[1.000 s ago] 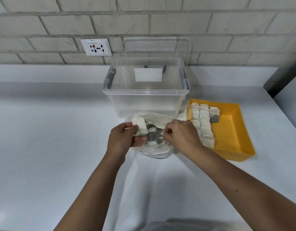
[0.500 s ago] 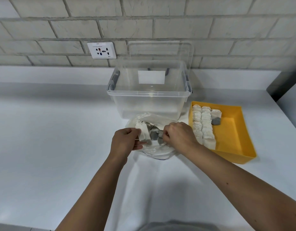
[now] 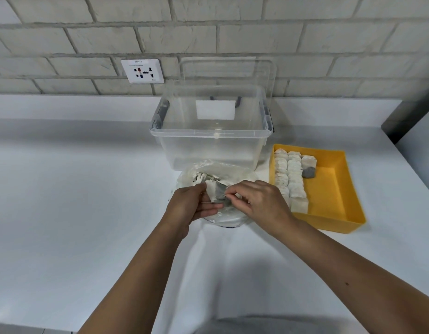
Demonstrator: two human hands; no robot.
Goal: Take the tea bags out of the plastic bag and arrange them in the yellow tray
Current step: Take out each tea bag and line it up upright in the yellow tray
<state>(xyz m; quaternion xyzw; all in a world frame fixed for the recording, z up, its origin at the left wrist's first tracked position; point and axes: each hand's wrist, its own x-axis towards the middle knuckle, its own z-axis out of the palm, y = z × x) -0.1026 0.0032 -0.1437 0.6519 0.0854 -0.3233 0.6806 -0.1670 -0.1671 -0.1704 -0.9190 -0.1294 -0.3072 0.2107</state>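
- Your left hand point(image 3: 191, 206) has its fingers curled, and its thumb and fingertips pinch the pale papery edge of a tea bag point(image 3: 211, 189).
- Your right hand point(image 3: 259, 203) is at 3 o'clock of the left. Its thumb and forefinger pinch the grey part of the same tea bag, and the other fingers are loosely bent.
- That tea bag is held just above the crinkled, see-through plastic bag point(image 3: 232, 171). The bag lies slumped on the smooth white counter point(image 3: 76, 189) with more tea bags inside.
- The yellow tray point(image 3: 341, 189) is at 3 o'clock of the plastic bag, just beside it. It is rectangular, of hard plastic with sloped walls.
- Rows of white pillow-shaped tea bags point(image 3: 292, 179) fill the tray's left side, packed edge to edge. One in a third row carries a grey patch point(image 3: 308, 172).
- At 12 o'clock of the plastic bag stands a clear storage box point(image 3: 208, 145) with rounded corners, touching or nearly touching the bag.
- A clear lid point(image 3: 226, 68) is upright behind the box, against the rough brick wall point(image 3: 329, 44).
- A white wall socket point(image 3: 142, 71) is at 11 o'clock.
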